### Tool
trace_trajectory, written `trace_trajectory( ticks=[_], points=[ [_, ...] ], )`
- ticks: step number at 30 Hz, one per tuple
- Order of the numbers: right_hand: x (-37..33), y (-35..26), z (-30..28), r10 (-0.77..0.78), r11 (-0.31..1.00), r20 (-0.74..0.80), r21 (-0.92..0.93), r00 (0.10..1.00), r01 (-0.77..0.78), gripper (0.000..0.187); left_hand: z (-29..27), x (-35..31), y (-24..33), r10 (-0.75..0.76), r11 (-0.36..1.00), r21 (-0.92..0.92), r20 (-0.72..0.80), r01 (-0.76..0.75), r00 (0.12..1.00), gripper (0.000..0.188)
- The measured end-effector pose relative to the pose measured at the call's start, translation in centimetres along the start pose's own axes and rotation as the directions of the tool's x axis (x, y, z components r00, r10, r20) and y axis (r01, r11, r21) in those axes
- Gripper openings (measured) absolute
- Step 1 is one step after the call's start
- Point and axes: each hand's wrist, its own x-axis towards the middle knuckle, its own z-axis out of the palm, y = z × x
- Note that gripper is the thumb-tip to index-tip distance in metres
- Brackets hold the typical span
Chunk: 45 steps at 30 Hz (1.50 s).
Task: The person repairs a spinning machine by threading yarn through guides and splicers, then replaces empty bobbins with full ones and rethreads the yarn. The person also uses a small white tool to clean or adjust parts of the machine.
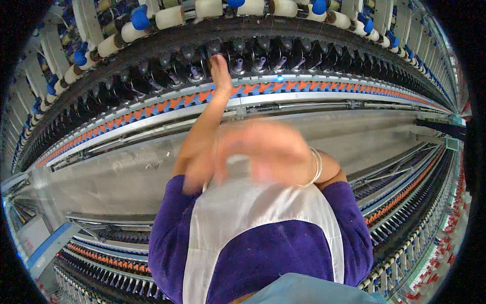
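Observation:
My left hand [220,73] reaches forward over the rail of a spinning machine, among the upright spindles [239,66]. Its fingers are curled in at the row, and whatever lies between them is hidden by the hand. Close to it on both sides stand spindles with small purplish bobbins [195,73] inside wire rings. My right hand [266,144] is smeared by motion in front of my white apron [228,202], nearer to me than the machine. Thin pale bangles [317,167] circle that wrist. Its fingers are too blurred to show whether they hold anything.
Cream rollers [169,17] and blue knobs [140,19] run along the top of the machine. Below the spindles stretches an orange and blue patterned strip [263,87], with metal rails beneath. A grey floor aisle [126,162] separates this machine from another machine [111,256] behind me.

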Motion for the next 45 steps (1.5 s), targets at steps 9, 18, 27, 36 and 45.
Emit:
trace_trajectory(
  ticks=[9,18,27,36,45],
  points=[
    [5.0,2.5,-12.7,-0.145,0.795,-0.300,-0.602,0.943,-0.070,0.071,-5.6,0.8,19.1,0.550,0.621,-0.783,0.459,0.026,0.698,0.092],
    [4.8,-0.2,-10.0,-0.035,0.858,-0.309,-0.497,0.950,-0.130,0.026,-6.0,-9.8,13.2,0.142,0.851,-0.506,0.474,0.137,0.869,0.079],
    [4.7,-1.7,-10.8,-0.459,-0.477,0.188,-0.877,0.868,-0.063,0.016,-8.4,-10.2,13.0,0.033,0.973,0.194,0.412,-0.123,0.911,0.039],
    [0.4,2.3,-16.3,0.180,0.914,-0.506,0.403,0.844,0.047,0.034,-14.6,-10.6,10.7,0.301,0.575,0.541,0.558,-0.614,0.773,0.041],
    [-1.8,11.9,-16.9,0.146,0.828,-0.550,-0.387,0.822,-0.406,0.009,-28.0,-10.3,4.0,0.113,0.127,0.740,0.651,-0.661,0.751,0.044]
  ],
)
